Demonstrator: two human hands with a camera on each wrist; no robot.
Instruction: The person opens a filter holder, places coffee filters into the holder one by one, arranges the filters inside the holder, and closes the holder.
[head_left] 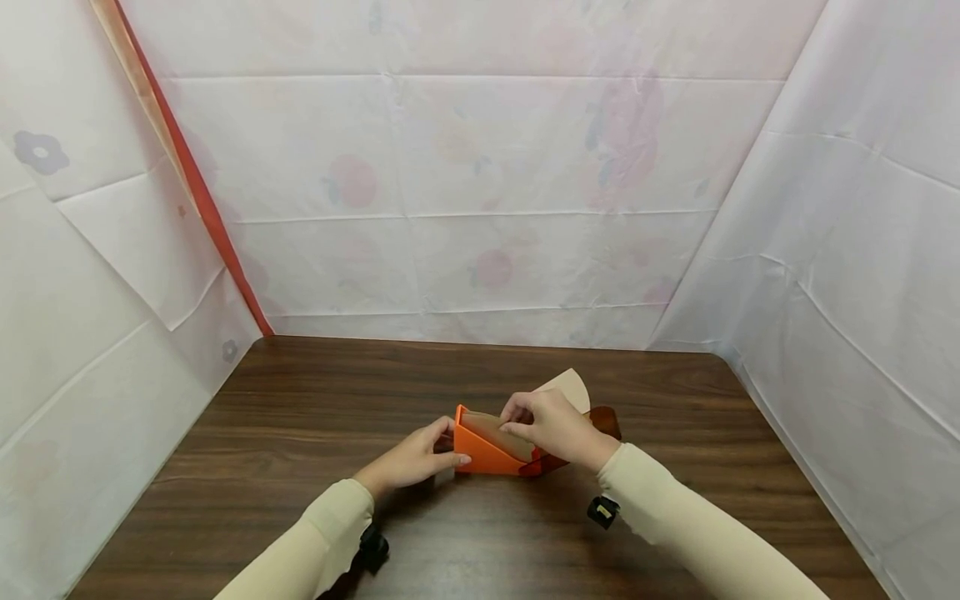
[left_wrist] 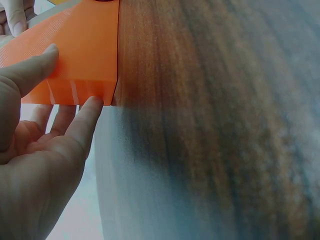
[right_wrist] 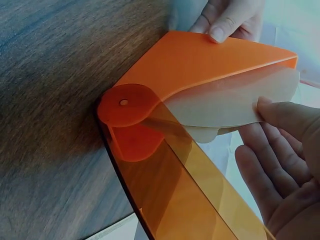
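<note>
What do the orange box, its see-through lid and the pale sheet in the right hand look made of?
Orange box: likely plastic, satin, with thin smooth walls.
See-through lid: probably glossy tinted plastic; the box's orange shows through.
Pale sheet: matte, perhaps paper or card, given its thin edge.

orange wedge-shaped holder (head_left: 486,451), hinged translucent amber lid (right_wrist: 170,200) swung open, pale thin sheets (right_wrist: 225,97) partly inside
</note>
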